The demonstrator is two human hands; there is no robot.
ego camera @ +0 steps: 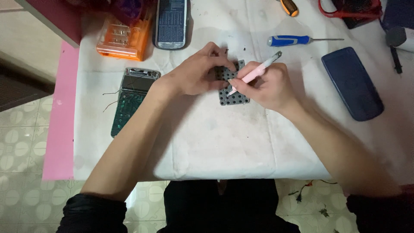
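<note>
Pink is the colour of the thin tool (256,71) we hold in our right hand (267,86). Our fingers are closed around it like a pencil, and its tip points down at a small grey pad full of round bumps (233,97). Our left hand (198,73) is curled over the top of that grey pad and pinches its edge to hold it steady. The pad lies flat on the table (224,142), near the middle, right under both hands. The table is covered with a white cloth that has some dirty marks on it.

Just left of our left hand lies a green board with thin wires (129,101) sticking out of it. Above that sits an orange box (123,39), and next to the box is a dark flat case with rows of tiny keys (171,21).

To the right of our right hand, well apart from it, lies a dark blue cover (352,84). Above our hands is a screwdriver with a blue handle (286,40). Near the top edge we see the end of an orange handle (290,7) and something red (345,13).

A pink strip (60,116) runs down the left side of the table.
</note>
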